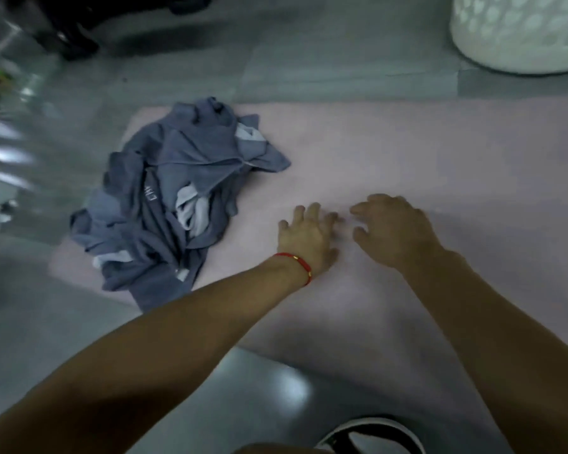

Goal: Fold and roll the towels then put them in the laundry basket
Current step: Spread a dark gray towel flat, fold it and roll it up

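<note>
**Smoothing the pink towel before the first fold**

Kneeling over the floor, the person has both hands down on a large pink towel (407, 152) spread flat across the grey tiles. The left hand (304, 235), with a red bracelet (297, 265) at its wrist, lies palm down with fingers spread on the cloth. The right hand (392, 229) sits just beside it, fingers loosely bent toward the fabric; motion blur hides whether the tips pinch anything, though it looks to be gripping nothing. The two hands are near each other but not touching, close to the towel's middle.

On the towel's left end lies a crumpled heap of blue-grey cloth (174, 204) with lighter patches showing through. The white laundry basket (518, 31), dotted with holes, stands beyond the towel's far right corner, well apart from the hands. A shoe (371, 435) pokes in at the towel's near edge.

My guess is the towel is being flattened, with folding not yet begun. The trouble I foresee is that heap: it weighs down the left end, so any fold from that side would drag or trap it, leaving a lumpy roll. Pulling the towel on smooth tiles could also make it slide and skew the edges.
</note>
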Tool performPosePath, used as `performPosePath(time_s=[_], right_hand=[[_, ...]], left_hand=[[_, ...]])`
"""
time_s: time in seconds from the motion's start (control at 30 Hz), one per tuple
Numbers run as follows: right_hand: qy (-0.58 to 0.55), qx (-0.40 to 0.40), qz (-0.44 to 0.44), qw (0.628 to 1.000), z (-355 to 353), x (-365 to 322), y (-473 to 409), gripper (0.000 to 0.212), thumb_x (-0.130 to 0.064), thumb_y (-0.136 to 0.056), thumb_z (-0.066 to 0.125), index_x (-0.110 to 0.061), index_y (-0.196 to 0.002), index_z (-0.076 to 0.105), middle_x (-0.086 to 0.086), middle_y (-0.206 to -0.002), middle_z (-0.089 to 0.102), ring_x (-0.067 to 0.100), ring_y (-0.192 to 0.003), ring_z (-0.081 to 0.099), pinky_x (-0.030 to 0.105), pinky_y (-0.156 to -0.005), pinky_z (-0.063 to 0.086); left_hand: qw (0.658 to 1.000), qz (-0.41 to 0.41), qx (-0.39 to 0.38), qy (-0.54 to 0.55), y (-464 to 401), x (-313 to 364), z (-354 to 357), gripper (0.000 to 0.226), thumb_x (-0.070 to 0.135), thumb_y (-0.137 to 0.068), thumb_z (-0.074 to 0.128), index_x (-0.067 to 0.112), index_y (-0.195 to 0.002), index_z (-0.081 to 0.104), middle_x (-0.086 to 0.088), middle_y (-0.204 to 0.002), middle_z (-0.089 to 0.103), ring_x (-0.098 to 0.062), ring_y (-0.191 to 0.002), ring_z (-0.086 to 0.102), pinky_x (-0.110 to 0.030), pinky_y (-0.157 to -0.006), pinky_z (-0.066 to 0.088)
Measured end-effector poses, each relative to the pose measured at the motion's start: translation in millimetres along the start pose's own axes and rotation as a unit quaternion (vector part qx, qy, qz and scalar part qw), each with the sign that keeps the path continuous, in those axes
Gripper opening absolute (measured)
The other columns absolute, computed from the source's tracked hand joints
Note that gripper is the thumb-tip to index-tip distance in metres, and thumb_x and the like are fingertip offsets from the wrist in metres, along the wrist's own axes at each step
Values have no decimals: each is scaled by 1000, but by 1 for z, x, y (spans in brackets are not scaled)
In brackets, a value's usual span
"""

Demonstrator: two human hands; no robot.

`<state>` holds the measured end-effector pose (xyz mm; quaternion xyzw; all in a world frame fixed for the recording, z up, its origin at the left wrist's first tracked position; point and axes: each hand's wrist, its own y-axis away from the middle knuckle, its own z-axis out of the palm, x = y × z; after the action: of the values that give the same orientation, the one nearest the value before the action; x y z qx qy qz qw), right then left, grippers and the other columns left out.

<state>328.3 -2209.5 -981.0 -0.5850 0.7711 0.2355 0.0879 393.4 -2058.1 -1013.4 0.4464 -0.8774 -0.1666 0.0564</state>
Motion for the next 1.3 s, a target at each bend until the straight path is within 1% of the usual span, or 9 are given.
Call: performPosePath(time_s=[0.1, 0.27, 0.4, 0.57, 0.77, 0.9, 1.03, 1.17, 1.3], right_hand=[[-87, 27, -32, 995, 4, -31, -2, 37, -25, -93, 62, -23, -130, 68, 9, -140, 58, 30, -127, 55, 43, -105, 46], [-88, -26, -84, 992, 15, -66, -6, 34, -23, -95, 61, -20, -129, 68, 5, -136, 60, 24, -122, 58, 38, -103, 47], [-149, -47, -71, 985, 18, -82, -8, 33, -23, -97, 61, -21, -129, 67, 0, -134, 62, 19, -115, 61, 31, -100, 47], [-283, 19, -22, 959, 17, -75, -5, 28, -29, -98, 61, -28, -125, 68, -5, -118, 70, 12, -104, 67, 27, -96, 49], [-650, -45, 134, 747, -13, -93, -14, 38, -46, -106, 42, -24, -129, 63, 9, -116, 71, 28, -99, 72, 48, -89, 59], [-769, -45, 164, 616, -31, -79, -17, 31, -36, -104, 51, -12, -113, 69, 13, -102, 76, 26, -85, 73, 37, -68, 59], [-641, 49, 146, 751, -57, -32, -21, 16, -10, -99, 59, -1, -104, 72, 18, -95, 73, 29, -84, 68, 31, -62, 57], [-524, 84, 130, 838, -109, 12, -12, 14, -7, -95, 67, -2, -106, 73, 13, -96, 73, 21, -80, 67, 29, -68, 59], [-361, 117, 116, 918, -170, 70, 19, 20, -17, -93, 73, -1, -104, 72, 10, -90, 72, 18, -74, 65, 22, -56, 56]], left_hand=[[974, -117, 183, -59, 6, -94, -23, 65, 36, -86, 67, 28, -145, 43, -12, -151, 36, -37, -141, 29, -67, -113, 21], [979, -158, 120, -57, -8, -200, -47, 80, 47, -96, 58, 42, -158, 9, -14, -160, 21, -42, -146, 18, -72, -113, 16], [980, -154, 112, -54, -38, -218, -60, 46, 30, -98, 58, 34, -143, 51, -10, -134, 52, -37, -130, 39, -66, -112, 23], [946, -126, 286, 83, -30, -179, -75, 24, 30, -98, 55, 14, -99, 73, -10, -112, 58, -35, -104, 50, -45, -81, 39], [863, 15, 419, 283, 17, -76, -80, 19, 26, -94, 60, 14, -85, 72, -5, -86, 65, -27, -79, 61, -40, -70, 49], [861, 77, 368, 343, 44, -18, -71, 13, 19, -96, 64, 11, -94, 72, -3, -91, 63, -19, -83, 58, -34, -76, 48], [894, 95, 350, 264, 44, -7, -61, 33, 30, -90, 71, 16, -120, 67, -4, -119, 56, -25, -107, 54, -41, -90, 46], [955, 3, 280, 102, 27, 1, -64, 95, 46, -78, 77, 23, -155, 27, -15, -152, 33, -37, -138, 31, -63, -111, 28], [952, 78, 293, 30, -6, 49, -108, 71, 17, -76, 72, 20, -143, 48, -13, -105, 70, -37, -94, 65, -50, -83, 49]])
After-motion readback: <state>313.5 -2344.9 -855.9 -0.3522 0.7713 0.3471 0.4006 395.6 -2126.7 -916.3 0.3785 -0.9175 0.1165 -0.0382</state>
